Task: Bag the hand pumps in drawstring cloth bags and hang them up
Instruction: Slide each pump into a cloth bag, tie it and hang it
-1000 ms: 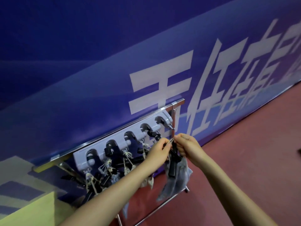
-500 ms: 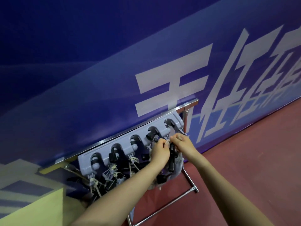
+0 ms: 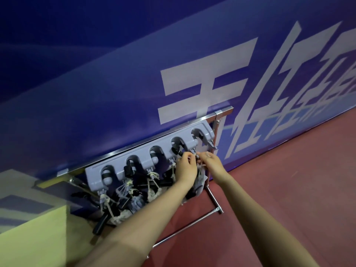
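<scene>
Where the grey bag (image 3: 199,182) hangs below the rack's (image 3: 146,160) lower edge, between the fourth and fifth slots from the left, partly hidden behind the left wrist. Pinched at the top by both hands: cord (image 3: 196,157), pale and thin, caught between curled fingertips of the left hand (image 3: 185,166) and the right hand (image 3: 211,162), just under a small hook on the rack. Fingers of both bent tight around the cord, knuckles close together, nearly touching. Cannot tell whether the cord is already looped over the hook. Pump inside the bag not clearly visible.

To the left, hanging from the same rack by knotted cords: more bags (image 3: 134,201), with black pumps (image 3: 100,225) poking out, bunched and overlapping, some tilted. Black rollers seated in the rack's arched slots. Rack itself grey plastic, fixed along a chrome rail (image 3: 173,131) on a metal stand, lower bar (image 3: 185,227) running across near the floor.

Behind everything, a blue wall (image 3: 96,64) with large white characters. Below right, red floor (image 3: 289,189). At lower left, a yellow-green surface (image 3: 38,237), nature unclear.
</scene>
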A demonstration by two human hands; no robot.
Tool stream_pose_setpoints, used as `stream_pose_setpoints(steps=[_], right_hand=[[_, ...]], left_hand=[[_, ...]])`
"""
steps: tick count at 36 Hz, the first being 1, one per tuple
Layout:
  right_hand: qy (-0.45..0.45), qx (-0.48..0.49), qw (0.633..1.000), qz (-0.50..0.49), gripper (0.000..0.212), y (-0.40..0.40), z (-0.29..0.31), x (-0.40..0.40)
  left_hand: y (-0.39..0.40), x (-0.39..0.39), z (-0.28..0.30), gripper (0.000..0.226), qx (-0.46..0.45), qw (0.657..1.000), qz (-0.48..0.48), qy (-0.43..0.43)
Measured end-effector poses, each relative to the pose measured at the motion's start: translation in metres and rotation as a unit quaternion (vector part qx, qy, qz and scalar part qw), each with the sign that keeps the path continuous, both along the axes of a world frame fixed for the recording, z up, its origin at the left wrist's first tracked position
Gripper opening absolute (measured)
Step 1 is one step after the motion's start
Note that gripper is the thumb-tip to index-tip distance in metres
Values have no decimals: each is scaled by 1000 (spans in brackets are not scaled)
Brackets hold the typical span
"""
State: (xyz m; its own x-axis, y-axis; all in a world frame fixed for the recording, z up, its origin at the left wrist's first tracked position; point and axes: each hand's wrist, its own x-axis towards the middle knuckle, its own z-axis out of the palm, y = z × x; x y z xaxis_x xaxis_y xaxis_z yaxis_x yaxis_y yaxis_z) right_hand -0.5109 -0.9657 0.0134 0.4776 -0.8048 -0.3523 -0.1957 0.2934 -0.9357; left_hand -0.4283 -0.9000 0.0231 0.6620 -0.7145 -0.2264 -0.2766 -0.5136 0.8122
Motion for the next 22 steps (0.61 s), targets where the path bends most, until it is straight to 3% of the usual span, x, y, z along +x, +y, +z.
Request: stream_pose_setpoints(steps=[7, 10, 15, 17, 22], right_hand=[[38, -33, 998, -42, 11, 18, 8, 0], [77, -96, 988, -95, 20, 27, 10, 0], [6, -161, 963, -215, 8, 68, 38, 9], [-26, -165, 965, -202, 10, 95, 47, 20], [-78, -134, 983, -101, 24, 172, 59, 60]], left_hand=[[21, -1, 11, 37, -18, 996, -69, 47], [37, -3, 21, 36, -42, 994, -85, 60], [83, 7, 35, 30, -101, 983, -54, 141], [112, 21, 39, 30, -128, 975, -23, 182], [195, 69, 37, 38, -137, 971, 45, 191]])
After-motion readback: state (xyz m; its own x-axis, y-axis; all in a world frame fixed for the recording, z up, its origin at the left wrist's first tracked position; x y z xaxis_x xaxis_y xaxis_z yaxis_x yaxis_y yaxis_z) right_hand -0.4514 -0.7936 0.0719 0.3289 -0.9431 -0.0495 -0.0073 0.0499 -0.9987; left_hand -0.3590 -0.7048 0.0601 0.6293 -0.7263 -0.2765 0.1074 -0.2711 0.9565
